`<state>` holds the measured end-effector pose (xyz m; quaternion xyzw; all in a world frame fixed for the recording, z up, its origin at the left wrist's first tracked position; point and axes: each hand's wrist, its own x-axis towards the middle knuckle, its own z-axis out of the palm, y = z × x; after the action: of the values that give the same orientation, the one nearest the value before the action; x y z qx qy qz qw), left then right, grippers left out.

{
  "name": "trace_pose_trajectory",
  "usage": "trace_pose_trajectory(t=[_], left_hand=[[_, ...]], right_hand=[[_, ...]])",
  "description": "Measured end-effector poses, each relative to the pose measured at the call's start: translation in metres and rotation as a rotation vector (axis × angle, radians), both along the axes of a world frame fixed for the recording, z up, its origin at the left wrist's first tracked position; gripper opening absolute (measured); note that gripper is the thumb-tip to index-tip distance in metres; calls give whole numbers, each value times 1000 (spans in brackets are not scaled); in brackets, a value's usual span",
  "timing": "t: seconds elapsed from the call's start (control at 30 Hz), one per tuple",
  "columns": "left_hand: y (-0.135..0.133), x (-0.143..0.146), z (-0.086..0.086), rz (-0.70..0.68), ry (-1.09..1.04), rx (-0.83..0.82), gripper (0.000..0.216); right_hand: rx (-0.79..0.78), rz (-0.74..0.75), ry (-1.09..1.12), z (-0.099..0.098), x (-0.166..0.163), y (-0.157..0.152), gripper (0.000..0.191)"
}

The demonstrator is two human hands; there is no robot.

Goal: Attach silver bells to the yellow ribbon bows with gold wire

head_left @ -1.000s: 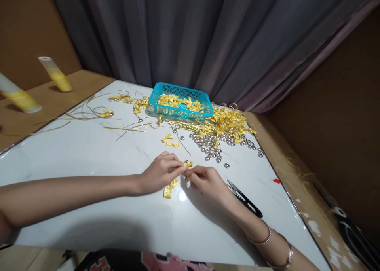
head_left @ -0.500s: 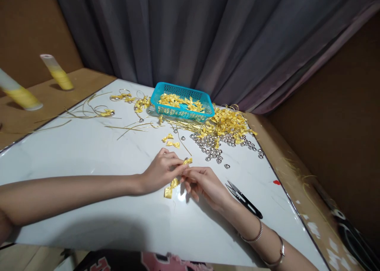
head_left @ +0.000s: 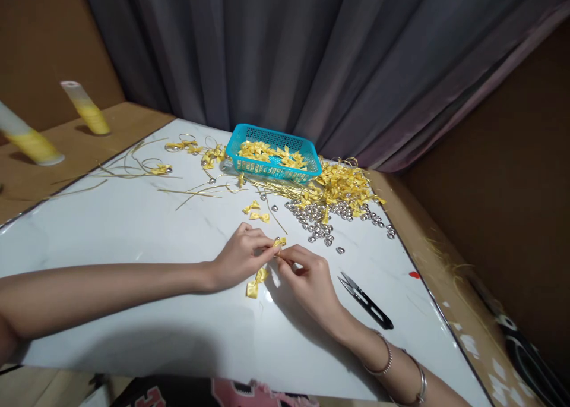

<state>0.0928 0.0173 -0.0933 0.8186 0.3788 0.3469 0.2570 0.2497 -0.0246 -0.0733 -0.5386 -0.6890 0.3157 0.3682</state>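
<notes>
My left hand point(head_left: 243, 252) pinches a small yellow ribbon bow point(head_left: 280, 241) with a silver bead at its centre. Just right of it, the thumb and forefinger of my right hand point(head_left: 307, 273) close on what looks like a thin gold cord under the bow, mostly hidden by the fingers. Below the fingertips, a larger yellow bow point(head_left: 256, 283) lies on the white table. Two small loose bows point(head_left: 259, 217) lie beyond my left hand. To the right of my right hand rest black thread snips point(head_left: 367, 303), blades pointing away from me.
A blue basket point(head_left: 274, 172) of yellow bows stands at the back. Beside it are a heap of corded bows point(head_left: 345, 181) and scattered silver beads point(head_left: 316, 220). Gold cords point(head_left: 196, 194) lie at left, near two ribbon-wound tubes point(head_left: 91, 113). Black scissors point(head_left: 525, 347) lie far right.
My right hand has turned over, palm now down, and its thumb and forefinger have come together in a pinch by the bow. The left hand and bow have barely moved.
</notes>
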Motion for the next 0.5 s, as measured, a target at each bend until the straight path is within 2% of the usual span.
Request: trace_pose_trajectory(t=[0.17, 0.27, 0.37, 0.5], left_hand=[[0, 0, 0, 10, 19, 16, 29], [0, 0, 0, 12, 39, 16, 28], [-1, 0, 1, 14, 56, 10, 27], [-1, 1, 2, 19, 54, 1, 25]], right_hand=[[-365, -97, 269, 5, 1, 4, 16], [-490, -103, 427, 7, 2, 5, 15], [-575, -54, 603, 9, 4, 7, 11], [-756, 91, 778, 10, 7, 9, 8]])
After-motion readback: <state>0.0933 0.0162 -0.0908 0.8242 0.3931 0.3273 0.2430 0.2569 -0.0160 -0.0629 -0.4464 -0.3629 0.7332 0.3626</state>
